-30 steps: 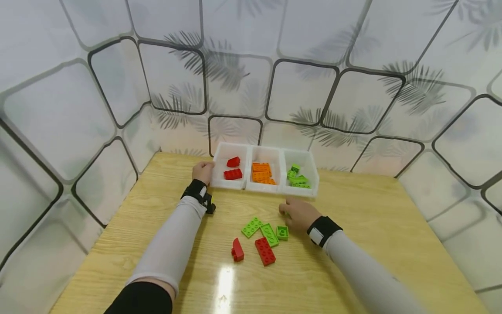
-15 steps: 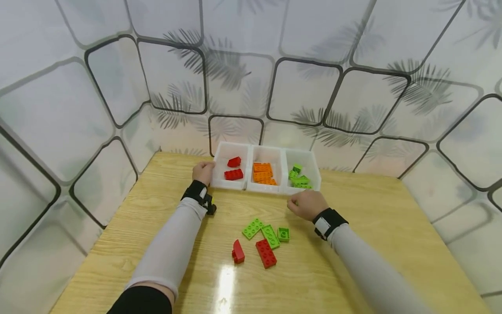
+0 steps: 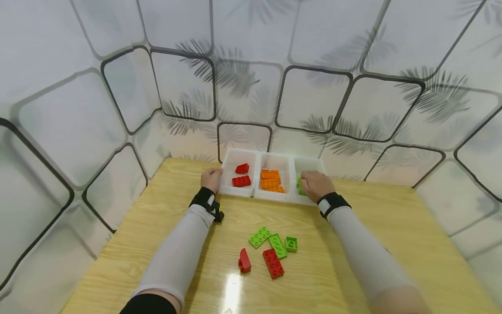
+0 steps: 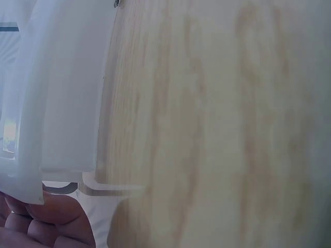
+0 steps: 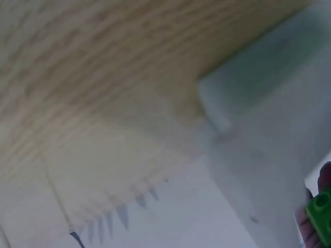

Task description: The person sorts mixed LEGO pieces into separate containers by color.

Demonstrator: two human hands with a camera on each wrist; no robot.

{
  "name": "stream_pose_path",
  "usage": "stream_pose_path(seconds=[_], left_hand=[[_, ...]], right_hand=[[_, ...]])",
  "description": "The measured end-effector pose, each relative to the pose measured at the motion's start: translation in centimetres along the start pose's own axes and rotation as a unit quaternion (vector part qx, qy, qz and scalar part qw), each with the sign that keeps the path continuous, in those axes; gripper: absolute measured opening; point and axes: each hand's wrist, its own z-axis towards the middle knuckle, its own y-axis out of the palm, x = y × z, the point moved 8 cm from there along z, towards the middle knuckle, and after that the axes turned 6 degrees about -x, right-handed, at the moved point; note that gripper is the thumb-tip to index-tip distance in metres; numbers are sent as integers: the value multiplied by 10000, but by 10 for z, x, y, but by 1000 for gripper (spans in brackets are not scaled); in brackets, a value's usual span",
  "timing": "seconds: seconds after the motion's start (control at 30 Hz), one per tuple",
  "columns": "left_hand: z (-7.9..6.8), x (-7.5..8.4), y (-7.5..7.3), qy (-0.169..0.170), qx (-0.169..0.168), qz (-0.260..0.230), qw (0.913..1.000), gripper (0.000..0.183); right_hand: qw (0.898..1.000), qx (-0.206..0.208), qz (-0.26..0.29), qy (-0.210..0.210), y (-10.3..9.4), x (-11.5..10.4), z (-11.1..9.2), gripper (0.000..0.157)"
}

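Observation:
My left hand (image 3: 211,179) grips the outer rim of the leftmost white bin (image 4: 70,93), its fingers curled at the lip in the left wrist view. Two red bricks (image 3: 241,181) lie inside that bin. Orange bricks (image 3: 270,183) fill part of the middle bin (image 3: 257,185). My right hand (image 3: 318,186) is over the rightmost bin (image 3: 310,162), hiding most of the green bricks (image 3: 300,186) there. In the right wrist view its fingers hold a green toy brick (image 5: 320,214), cut off by the frame edge.
On the wooden table (image 3: 188,270) in front of the bins lie several loose bricks: green ones (image 3: 260,237), a red block (image 3: 273,263) and a curved red brick (image 3: 244,261). A patterned curtain (image 3: 251,96) stands close behind and at the sides.
My right hand has moved forward from the table beside the loose green bricks to over the rightmost bin. My left hand stays on the left bin. The head view has shifted slightly.

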Motion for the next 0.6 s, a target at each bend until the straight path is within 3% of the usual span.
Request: stream_pose_path(seconds=[0.17,0.27,0.4,0.6], left_hand=[[-1,1,3,-16,9,-8,10000,32],[0,2,5,-30,-27,-47,10000,33],[3,4,3,-47,-44,-27,10000,35],[-1,2,1,-48,-166,170,9997,37]], right_hand=[[9992,-266,-306,-58,15,8,1,19],[9976,-179,-646,-171,16,11,0,31],[9974,-239,-668,-128,13,7,-4,52],[9977,-72,-597,-320,-4,-16,-19,70]])
